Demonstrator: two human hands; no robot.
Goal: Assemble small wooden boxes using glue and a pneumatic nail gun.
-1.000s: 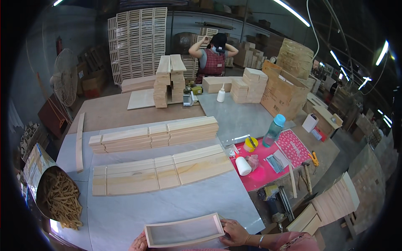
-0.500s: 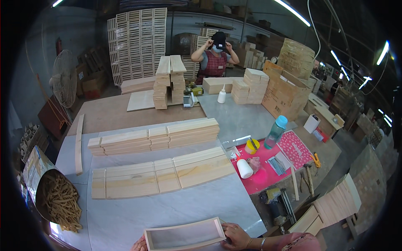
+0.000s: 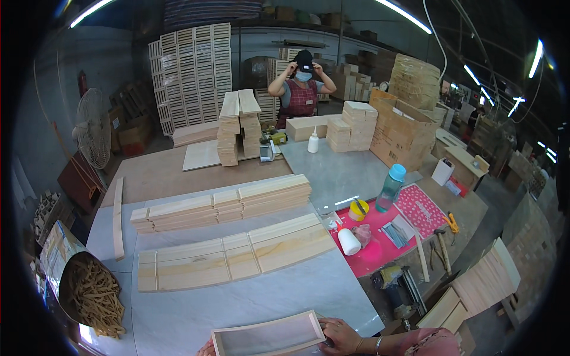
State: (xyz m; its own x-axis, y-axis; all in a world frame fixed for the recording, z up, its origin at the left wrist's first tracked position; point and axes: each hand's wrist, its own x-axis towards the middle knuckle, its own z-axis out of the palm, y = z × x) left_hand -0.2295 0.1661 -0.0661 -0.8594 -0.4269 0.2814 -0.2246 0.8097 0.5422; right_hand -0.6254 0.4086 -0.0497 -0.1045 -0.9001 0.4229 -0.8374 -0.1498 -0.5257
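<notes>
A shallow rectangular wooden frame [image 3: 267,326] lies at the near edge of the table, with the table's pale surface showing through its middle. My right hand [image 3: 340,336] grips its right end, fingers curled at the corner. A small dark thing shows beside that hand's fingertips, too little of it to name. At the left end, my left hand [image 3: 206,348] has its fingers against the wood; most of this hand is cut off by the lower rim. Beyond the frame, flat pale wooden boards [image 3: 196,268] rest side by side, and a stack of thin wooden slats [image 3: 222,207] sits behind them.
At the right are a pink mat [image 3: 374,261], a white glue bottle [image 3: 349,242], a blue water bottle [image 3: 390,188], pliers, a hammer and a nail gun [image 3: 395,296]. A bin of wood strips [image 3: 95,299] stands left. A co-worker [image 3: 301,98] stands behind the table, hands at a cap.
The whole view has shifted slightly, so the table sits a little lower and to the right. Both hands keep hold of the wooden frame, which shows little other movement.
</notes>
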